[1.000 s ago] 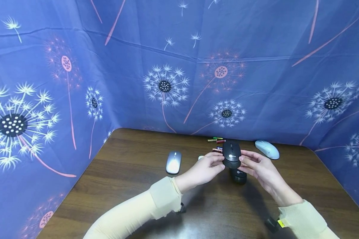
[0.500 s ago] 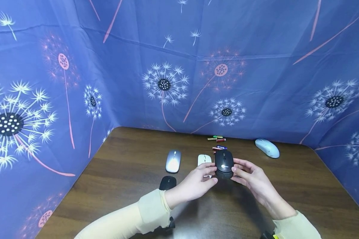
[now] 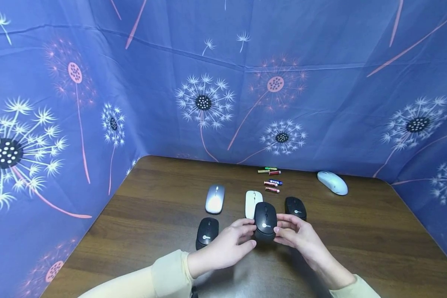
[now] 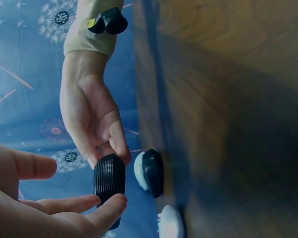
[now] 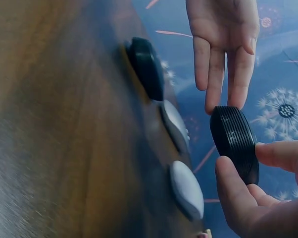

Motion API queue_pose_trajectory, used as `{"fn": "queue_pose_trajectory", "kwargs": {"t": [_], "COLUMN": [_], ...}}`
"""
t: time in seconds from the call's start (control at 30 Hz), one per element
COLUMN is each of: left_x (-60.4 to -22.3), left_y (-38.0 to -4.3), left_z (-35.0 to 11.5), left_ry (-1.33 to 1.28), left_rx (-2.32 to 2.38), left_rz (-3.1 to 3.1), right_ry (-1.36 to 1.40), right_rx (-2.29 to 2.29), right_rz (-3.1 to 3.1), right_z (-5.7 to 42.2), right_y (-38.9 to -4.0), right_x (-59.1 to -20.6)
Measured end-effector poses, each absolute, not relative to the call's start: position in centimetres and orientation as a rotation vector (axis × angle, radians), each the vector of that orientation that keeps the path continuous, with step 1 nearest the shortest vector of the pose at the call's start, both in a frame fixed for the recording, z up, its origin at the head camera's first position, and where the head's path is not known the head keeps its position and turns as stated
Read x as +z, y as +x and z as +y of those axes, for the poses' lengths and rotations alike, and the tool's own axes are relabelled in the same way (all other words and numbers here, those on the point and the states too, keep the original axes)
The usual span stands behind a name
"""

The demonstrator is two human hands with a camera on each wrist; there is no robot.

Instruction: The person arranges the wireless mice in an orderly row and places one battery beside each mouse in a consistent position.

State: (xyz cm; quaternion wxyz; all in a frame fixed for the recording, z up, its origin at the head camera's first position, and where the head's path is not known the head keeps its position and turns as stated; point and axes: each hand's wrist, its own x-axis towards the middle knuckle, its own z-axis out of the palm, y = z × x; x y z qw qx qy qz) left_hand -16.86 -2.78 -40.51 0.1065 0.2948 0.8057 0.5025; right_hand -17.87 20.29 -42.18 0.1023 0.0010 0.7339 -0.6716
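Above the table, a black computer mouse (image 3: 265, 219) with a white logo is held in the air between both hands. My right hand (image 3: 299, 240) pinches its right side between thumb and fingers, as the right wrist view also shows. From the other side, the extended fingers of my left hand (image 3: 227, 244) touch it, while that thumb stands apart. Ribbed lines run along the mouse's edge (image 5: 233, 134). Behind the held mouse lies a white mouse (image 3: 252, 200), partly covered. Another black mouse (image 3: 295, 206) lies beyond my right hand, and a third black mouse (image 3: 207, 231) beside my left wrist.
On the brown wooden table (image 3: 152, 198) lie a silver mouse (image 3: 215, 199) at left and a pale blue mouse (image 3: 332, 182) at back right. Several small batteries (image 3: 271, 183) are scattered near the back edge. A blue dandelion-print cloth (image 3: 231, 103) hangs behind and around the table.
Both hands have carried the held mouse left and nearer to me. The white mouse and the left black mouse have come into view, and the right black mouse is less covered.
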Motion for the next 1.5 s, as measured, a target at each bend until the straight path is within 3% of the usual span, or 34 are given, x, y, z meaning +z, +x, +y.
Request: {"fn": "queue_pose_trajectory", "kwargs": {"t": [0.8,1.5], "left_x": [-44.2,-44.9], "left_y": [-15.3,-15.4], "left_z": [-4.3,-4.2], "left_ry": [0.448,0.399], "left_rx": [1.687,1.651], "left_rz": [2.261,2.223], "right_ry": [0.027,-0.051], "right_rx": [-1.92,-1.85], "right_rz": [2.068,2.132], "right_z": [18.1,18.4], "right_y": [-16.5,-16.2], "right_x": [-45.5,-46.7]}}
